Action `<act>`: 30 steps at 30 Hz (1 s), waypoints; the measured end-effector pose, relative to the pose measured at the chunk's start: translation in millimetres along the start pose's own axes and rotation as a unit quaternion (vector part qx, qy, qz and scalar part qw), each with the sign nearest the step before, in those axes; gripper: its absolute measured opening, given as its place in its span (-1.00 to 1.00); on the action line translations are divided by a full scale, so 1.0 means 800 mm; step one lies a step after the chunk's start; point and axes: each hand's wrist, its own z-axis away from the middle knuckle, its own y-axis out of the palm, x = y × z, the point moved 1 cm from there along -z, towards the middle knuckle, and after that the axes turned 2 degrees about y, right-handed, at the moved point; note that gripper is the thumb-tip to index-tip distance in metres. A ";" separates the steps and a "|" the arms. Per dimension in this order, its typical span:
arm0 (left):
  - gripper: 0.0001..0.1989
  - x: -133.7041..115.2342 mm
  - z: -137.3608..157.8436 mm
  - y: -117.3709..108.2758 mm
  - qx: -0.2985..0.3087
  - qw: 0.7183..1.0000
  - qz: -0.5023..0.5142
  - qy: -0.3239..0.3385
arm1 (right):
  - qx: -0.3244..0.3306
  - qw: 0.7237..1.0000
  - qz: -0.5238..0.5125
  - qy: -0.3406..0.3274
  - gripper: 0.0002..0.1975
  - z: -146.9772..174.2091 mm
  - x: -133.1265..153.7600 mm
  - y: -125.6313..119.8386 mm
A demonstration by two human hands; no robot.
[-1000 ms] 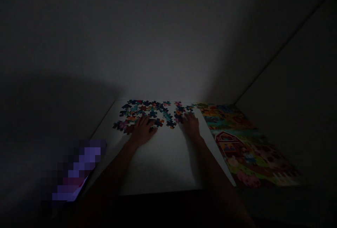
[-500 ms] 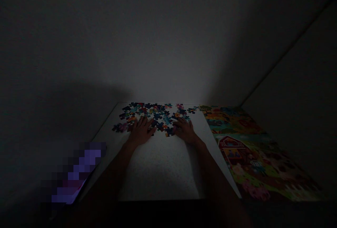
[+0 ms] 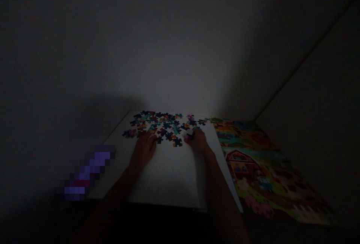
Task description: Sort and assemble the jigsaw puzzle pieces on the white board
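The scene is very dim. Several loose, colourful puzzle pieces lie scattered along the far part of a white board. My left hand rests flat at the near edge of the pieces, fingers apart and pointing into them. My right hand lies at the right end of the scatter with its fingertips pinched on a small puzzle piece.
A large sheet with a colourful farm picture and a red barn lies to the right of the board. A blurred purple object sits at the board's left. Grey walls close in behind and on the right.
Both hands have drawn back a little toward me from the pieces. The right hand's fingers have closed on a piece. The camera view shifted slightly.
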 end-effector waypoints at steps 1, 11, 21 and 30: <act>-0.61 -0.007 0.012 -0.003 -0.002 1.000 0.004 -0.003 | 0.007 0.999 -0.051 0.014 -0.71 0.002 0.004 -0.002; -0.63 -0.023 0.021 -0.009 0.035 0.997 0.062 -0.010 | 0.170 0.922 -0.347 0.033 -0.77 0.040 0.077 0.043; -0.61 -0.025 0.026 -0.010 0.105 0.990 0.051 0.077 | 0.072 0.994 0.003 -0.084 -0.82 0.051 0.089 0.042; -0.74 -0.023 0.026 -0.011 0.096 0.983 0.100 0.122 | -0.008 0.990 0.136 -0.035 -0.68 0.025 0.053 0.019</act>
